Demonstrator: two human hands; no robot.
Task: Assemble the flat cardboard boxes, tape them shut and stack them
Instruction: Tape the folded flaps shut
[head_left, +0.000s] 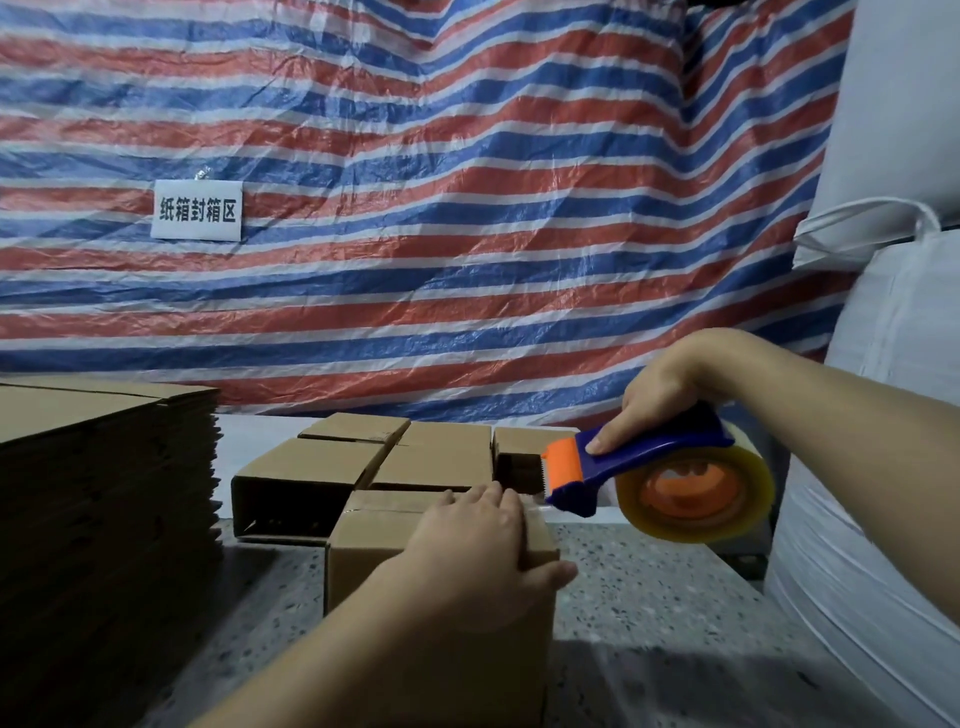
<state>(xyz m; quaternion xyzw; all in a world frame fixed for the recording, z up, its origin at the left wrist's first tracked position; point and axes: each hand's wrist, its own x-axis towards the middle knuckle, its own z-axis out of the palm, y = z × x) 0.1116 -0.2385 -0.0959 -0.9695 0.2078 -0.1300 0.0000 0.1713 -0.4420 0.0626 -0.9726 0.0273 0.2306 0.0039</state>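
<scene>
Left hand presses flat, fingers straight, atop the cardboard box; right hand grips the tape dispenser just beside its far edge

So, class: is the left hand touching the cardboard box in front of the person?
Touching. The head view shows the left hand resting flat on top of the cardboard box, thumb down its right side.
</scene>
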